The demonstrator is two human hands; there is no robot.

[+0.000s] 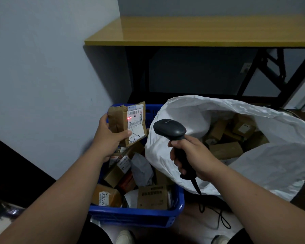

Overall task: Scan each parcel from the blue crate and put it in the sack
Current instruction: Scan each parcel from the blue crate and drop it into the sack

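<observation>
Above the crate (136,215) | our left hand (111,136) grips a parcel (126,123) | our right hand (192,155) grips the scanner (171,130), red dot on the label | next, we think: parcel goes right, into the sack (253,166)

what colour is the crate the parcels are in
Blue crate, clearest along its near rim in the head view.

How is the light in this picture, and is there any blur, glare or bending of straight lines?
Head view: the room is dim and the space under the table is nearly black; the tabletop shows a soft sheen; a red scanner dot glows on the label of the parcel in the left hand; the wide lens curves the table edge; a blurred smudge sits left of the left wrist; the scanner and sack look sharp.
</observation>
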